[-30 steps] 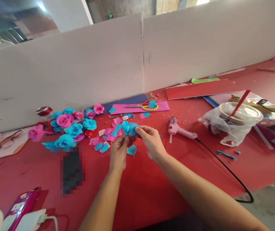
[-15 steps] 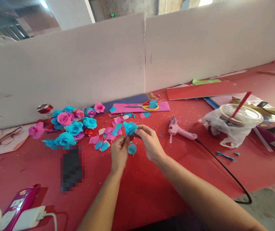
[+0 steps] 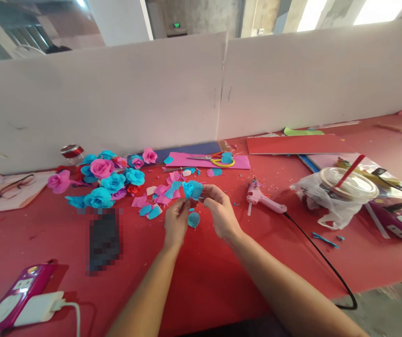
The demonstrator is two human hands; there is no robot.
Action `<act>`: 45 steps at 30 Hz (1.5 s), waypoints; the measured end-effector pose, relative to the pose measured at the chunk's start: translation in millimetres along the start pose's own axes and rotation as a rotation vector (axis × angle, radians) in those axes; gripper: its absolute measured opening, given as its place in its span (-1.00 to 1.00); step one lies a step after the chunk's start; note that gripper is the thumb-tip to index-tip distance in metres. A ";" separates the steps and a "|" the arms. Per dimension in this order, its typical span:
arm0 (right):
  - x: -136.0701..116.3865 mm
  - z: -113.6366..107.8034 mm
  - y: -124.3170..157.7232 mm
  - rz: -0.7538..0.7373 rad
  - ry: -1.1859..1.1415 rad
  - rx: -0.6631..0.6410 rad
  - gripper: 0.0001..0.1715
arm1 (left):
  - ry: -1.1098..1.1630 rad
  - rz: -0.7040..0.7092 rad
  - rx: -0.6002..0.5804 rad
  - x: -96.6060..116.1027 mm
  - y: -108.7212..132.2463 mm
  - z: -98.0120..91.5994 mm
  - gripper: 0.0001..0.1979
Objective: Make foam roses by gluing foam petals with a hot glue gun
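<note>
A blue paper flower (image 3: 191, 189) is held upright above the red table. My left hand (image 3: 177, 220) pinches it from below, its base hidden by the fingertips. At its right side is my right hand (image 3: 224, 210), thumb and forefinger apart, the fingertips by the outer petal; whether they touch it I cannot tell. Under and left of the flower lie pink paper petals (image 3: 160, 194) and loose blue petals. One blue petal (image 3: 194, 219) sits just below the hands. Farther back, yellow-and-orange-handled scissors (image 3: 222, 162) rest on a strip of pink paper (image 3: 183, 160).
Finished pink and blue paper flowers (image 3: 113, 182) are bunched at left, behind a blurred dark object (image 3: 104, 241). A pink glue gun (image 3: 266, 201) with a black cord lies at right. Beyond it stands a lidded cup (image 3: 348, 180) in a plastic bag. Power strips (image 3: 28, 285) sit at both sides.
My right thumb and forefinger have parted from their pinch on the flower's outer petal. My left hand keeps its hold. The view has shifted slightly.
</note>
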State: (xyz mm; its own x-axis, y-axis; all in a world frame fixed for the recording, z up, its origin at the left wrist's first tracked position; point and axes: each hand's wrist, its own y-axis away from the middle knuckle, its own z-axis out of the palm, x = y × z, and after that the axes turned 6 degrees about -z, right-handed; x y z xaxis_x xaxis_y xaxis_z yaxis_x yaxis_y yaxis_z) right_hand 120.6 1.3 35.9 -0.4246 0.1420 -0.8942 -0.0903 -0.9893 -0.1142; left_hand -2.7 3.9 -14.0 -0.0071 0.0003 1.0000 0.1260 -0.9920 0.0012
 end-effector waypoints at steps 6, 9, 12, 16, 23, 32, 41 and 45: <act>6.2 -10.1 -10.7 0.088 -0.100 0.122 -0.74 | 0.197 0.005 0.026 5.5 -0.1 -0.1 -0.76; 10.7 -15.3 -17.3 0.030 -0.093 0.232 -0.92 | 0.208 0.002 -0.022 14.2 -0.5 -0.5 -0.75; 13.1 -19.9 -23.8 0.060 -0.048 0.265 -0.94 | 0.290 0.042 -0.034 22.8 -2.6 -1.3 -0.79; 14.0 -21.1 -27.4 0.079 0.105 0.165 -0.91 | 0.439 -0.013 -0.087 26.0 -5.8 -6.5 -0.83; 16.0 -14.5 -21.9 0.137 -0.041 -0.029 -0.77 | 0.222 -0.074 -0.091 20.7 -4.0 -11.9 -0.75; 3.1 -11.5 -18.1 0.186 -0.319 -0.156 -0.56 | 0.332 -0.160 -0.201 22.7 1.7 0.0 -0.77; -1.1 -8.4 -15.9 0.201 -0.286 -0.173 -0.73 | 0.358 -0.194 -0.219 20.7 3.5 2.1 -0.78; 2.8 -9.9 -16.7 0.183 -0.254 -0.140 -0.76 | 0.314 -0.172 -0.195 21.5 3.8 3.3 -0.77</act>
State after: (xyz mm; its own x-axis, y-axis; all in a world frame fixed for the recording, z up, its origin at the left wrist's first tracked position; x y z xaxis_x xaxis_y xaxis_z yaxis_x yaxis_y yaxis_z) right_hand 129.9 17.8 31.0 -0.6351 -0.0525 -0.7707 0.1254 -0.9915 -0.0357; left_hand 0.9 0.5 7.5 -0.3177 0.1596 0.9347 -0.0936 -0.9862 0.1366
